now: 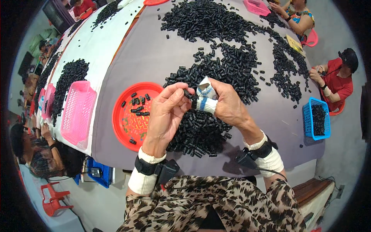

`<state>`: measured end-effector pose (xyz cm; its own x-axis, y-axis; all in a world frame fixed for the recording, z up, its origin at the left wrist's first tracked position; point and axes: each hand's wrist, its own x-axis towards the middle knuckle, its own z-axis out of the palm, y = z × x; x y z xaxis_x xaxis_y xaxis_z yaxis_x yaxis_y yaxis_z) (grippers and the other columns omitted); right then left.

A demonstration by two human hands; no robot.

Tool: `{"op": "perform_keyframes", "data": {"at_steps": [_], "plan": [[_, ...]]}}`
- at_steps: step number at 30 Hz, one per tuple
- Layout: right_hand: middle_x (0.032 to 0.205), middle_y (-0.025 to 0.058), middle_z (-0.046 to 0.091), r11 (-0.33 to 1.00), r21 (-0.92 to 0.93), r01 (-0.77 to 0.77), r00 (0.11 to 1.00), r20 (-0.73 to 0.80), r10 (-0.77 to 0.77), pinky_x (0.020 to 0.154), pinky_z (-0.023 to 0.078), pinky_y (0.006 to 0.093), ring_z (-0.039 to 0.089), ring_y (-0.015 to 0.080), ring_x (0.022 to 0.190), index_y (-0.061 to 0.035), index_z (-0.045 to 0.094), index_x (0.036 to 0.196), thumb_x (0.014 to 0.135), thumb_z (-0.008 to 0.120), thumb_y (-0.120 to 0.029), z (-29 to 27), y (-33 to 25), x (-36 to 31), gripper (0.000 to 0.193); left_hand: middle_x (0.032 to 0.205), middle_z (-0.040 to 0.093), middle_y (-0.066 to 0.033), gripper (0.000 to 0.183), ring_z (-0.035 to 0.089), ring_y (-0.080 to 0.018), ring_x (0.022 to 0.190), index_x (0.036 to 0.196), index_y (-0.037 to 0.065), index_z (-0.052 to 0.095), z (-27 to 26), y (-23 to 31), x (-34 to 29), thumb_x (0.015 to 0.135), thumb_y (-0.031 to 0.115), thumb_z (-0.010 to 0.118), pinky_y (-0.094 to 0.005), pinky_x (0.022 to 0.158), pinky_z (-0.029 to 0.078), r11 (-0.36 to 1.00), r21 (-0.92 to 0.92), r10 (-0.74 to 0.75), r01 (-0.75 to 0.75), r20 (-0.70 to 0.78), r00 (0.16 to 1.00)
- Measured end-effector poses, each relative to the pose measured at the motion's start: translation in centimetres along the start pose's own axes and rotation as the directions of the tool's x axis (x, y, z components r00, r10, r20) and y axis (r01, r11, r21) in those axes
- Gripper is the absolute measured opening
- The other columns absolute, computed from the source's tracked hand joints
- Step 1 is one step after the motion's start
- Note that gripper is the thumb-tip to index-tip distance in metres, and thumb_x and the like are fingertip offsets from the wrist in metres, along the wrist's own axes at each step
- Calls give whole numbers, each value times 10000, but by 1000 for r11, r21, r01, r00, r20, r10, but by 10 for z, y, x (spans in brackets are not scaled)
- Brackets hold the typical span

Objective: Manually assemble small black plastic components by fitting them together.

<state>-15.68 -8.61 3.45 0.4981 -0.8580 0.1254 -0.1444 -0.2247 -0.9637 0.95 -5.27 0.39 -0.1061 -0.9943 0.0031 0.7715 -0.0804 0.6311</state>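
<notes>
Between its thumb and fingertips my left hand (167, 112) pinches a small black cylindrical piece (188, 94). My right hand (232, 106) is closed on a white knit cloth (205, 104) with a blue stripe and a dark edge. The cloth meets the black piece in front of me, or nearly so; I cannot tell whether they touch. Both hands are over a big heap of similar black pieces (203, 133) on the grey tabletop (137, 58). Left of my left hand, a round red tray (118, 116) holds several of these pieces.
More black pieces form a large heap (205, 19) farther back. A pink basket (79, 114) stands left on a white-covered surface; a blue basket (317, 118) of black pieces sits at the right edge. Co-workers sit around, one in a red shirt (338, 79) at right.
</notes>
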Motion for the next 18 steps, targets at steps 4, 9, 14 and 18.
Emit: {"op": "perform_keyframes", "data": {"at_steps": [4, 9, 14, 18], "plan": [[675, -14, 537, 997, 46, -58, 998, -9, 58, 555, 405, 223, 463, 46, 625, -11, 531, 860, 776, 649, -142, -1, -8, 0, 195, 934, 603, -117, 184, 604, -164, 783, 1027, -16, 548, 2, 4, -4, 858, 53, 525, -313, 730, 511, 1000, 1, -24, 24, -4, 1000], [690, -17, 546, 999, 30, -28, 999, 21, 28, 561, 409, 218, 468, 42, 627, -19, 540, 880, 783, 631, -137, -6, -13, 8, 178, 919, 597, -93, 245, 606, -174, 795, 1076, -7, 537, -2, 5, -8, 833, 27, 542, -313, 729, 516, 994, -3, -109, 109, 50, 993], [697, -26, 548, 998, -34, -45, 996, 72, 48, 556, 406, 215, 469, 42, 621, -22, 544, 893, 784, 615, -126, -6, -20, 22, 167, 957, 583, -86, 335, 602, -172, 802, 1158, -1, 503, 4, 13, -7, 826, 14, 541, -302, 731, 515, 994, -21, -107, 110, 101, 989], [730, -21, 571, 976, -60, -207, 971, 108, 213, 547, 401, 206, 483, 35, 631, -38, 569, 928, 777, 651, -150, -13, -32, 27, 206, 925, 591, -91, 307, 597, -165, 786, 1143, -10, 506, 0, 16, -4, 846, 58, 545, -304, 732, 513, 992, -99, -67, 75, 76, 995]]}}
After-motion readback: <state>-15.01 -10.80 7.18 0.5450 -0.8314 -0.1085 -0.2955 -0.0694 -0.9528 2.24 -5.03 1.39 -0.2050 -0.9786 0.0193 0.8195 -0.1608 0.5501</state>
